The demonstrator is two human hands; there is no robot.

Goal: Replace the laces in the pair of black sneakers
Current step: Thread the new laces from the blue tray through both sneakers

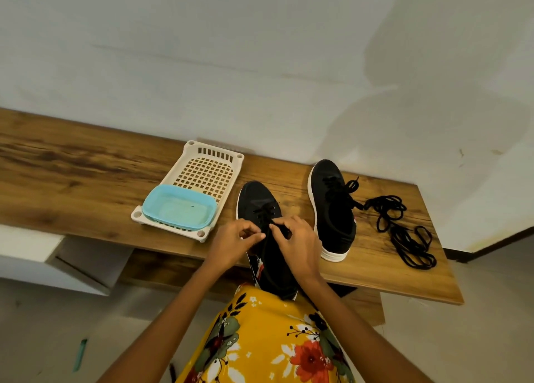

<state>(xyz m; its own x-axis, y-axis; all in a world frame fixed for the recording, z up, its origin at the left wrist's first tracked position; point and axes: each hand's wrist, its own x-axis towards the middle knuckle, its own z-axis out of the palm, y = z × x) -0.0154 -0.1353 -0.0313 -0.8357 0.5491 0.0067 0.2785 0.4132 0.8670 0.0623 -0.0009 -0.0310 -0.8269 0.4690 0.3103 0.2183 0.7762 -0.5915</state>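
From the head view: the left hand [235, 239] and right hand [297, 242], close together, each pinch the black lace [270, 228] over the near sneaker [258, 206], which overhangs the desk [86, 174] edge. The second sneaker [332, 206] sits beside loose laces [404, 229]. Best now, probably: even tension, ends kept level before tightening.

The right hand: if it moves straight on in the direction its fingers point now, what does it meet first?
The right hand points left, toward the left hand, across the near sneaker. It pinches the lace there. It would probably meet the left hand's fingertips first, though depth is unclear.
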